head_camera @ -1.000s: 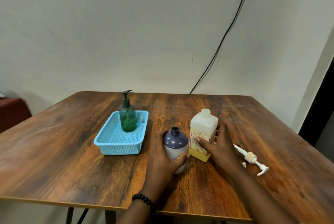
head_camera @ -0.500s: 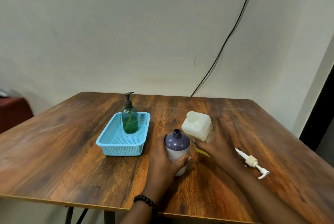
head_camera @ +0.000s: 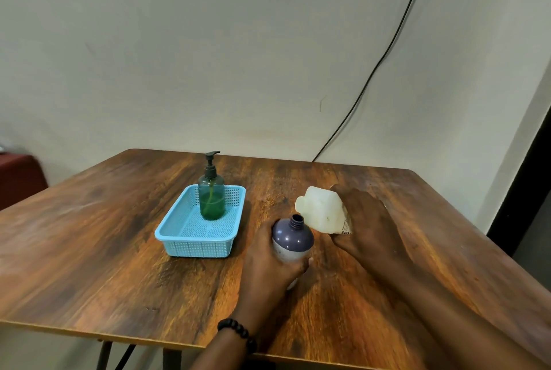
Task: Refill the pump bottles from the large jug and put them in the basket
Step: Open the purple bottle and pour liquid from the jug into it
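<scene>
Green pump bottle [head_camera: 211, 201] done, upright in blue basket [head_camera: 190, 238]. Left hand [head_camera: 269, 262] grips open purple bottle [head_camera: 291, 240]; right hand [head_camera: 365, 223] holds tilted jug [head_camera: 323, 213], spout at neck. Remaining: fill, refit pump, basket.

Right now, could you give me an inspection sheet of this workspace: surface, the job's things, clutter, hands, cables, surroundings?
Surface: wooden table.
Job's things: white jug tilted, spout near the open neck of the purple bottle; green pump bottle upright in the blue basket.
Clutter: nothing seen.
Hands: left hand grips the purple bottle; right hand holds the jug.
Cables: black cable on the wall.
Surroundings: dark red furniture far left; dark opening at right.
</scene>
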